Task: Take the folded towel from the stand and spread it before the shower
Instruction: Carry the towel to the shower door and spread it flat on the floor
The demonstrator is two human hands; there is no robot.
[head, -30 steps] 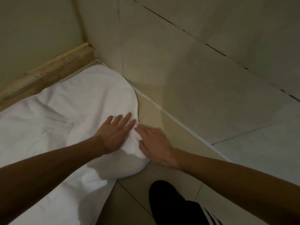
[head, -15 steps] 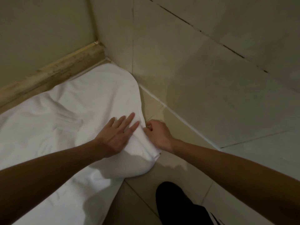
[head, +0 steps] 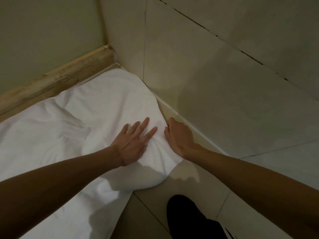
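Note:
A white towel (head: 69,128) lies spread on the tiled floor, reaching into the corner where two walls meet. It is wrinkled near the middle and its right edge bulges in a curve. My left hand (head: 133,144) rests flat on the towel near that edge, fingers apart. My right hand (head: 179,135) is closed in a fist on the towel's right edge, pinching the cloth next to the wall's base.
A wooden skirting strip (head: 57,80) runs along the far wall behind the towel. A tiled wall (head: 224,83) rises on the right. Bare floor tiles (head: 151,213) lie in front, with my dark-clad leg and foot (head: 188,216) at the bottom.
My right hand went from lying flat beside the towel to closing on its edge. The left hand stayed pressed flat. The towel's right edge has shifted slightly toward the wall.

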